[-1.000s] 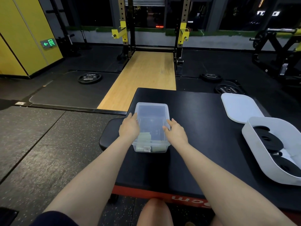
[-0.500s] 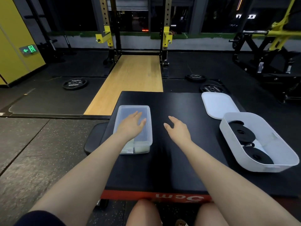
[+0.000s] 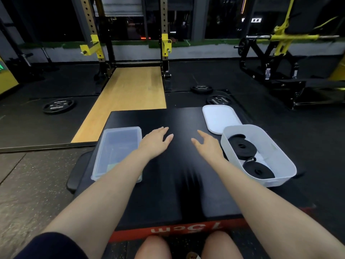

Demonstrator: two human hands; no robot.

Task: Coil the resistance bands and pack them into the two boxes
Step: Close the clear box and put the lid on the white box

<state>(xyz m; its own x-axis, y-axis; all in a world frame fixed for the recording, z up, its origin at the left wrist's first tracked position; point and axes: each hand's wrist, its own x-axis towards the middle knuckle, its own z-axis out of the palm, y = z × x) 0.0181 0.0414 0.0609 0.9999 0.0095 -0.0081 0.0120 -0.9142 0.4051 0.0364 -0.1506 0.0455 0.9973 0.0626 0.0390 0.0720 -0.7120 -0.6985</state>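
A clear plastic box [image 3: 113,146] with its lid on lies at the left of the black padded platform [image 3: 168,180]; something pale green shows through its near end. A white open box [image 3: 276,176] at the right holds coiled black resistance bands [image 3: 241,146]. Its white lid [image 3: 220,118] lies flat just behind it. My left hand [image 3: 155,141] hovers with straight fingers just right of the clear box, holding nothing. My right hand [image 3: 207,144] is spread and empty, close to the white box's left wall.
The platform's red front edge [image 3: 186,229] is near my knees. Black weight plates [image 3: 58,106] lie on the gym floor to the left and behind the platform. A yellow squat rack [image 3: 128,45] with a wooden lifting strip stands ahead, and another machine stands at the far right.
Both hands let go of the clear box and moved right. The left hand has come off its lid, and the right hand now nears the white box. The view has shifted right.
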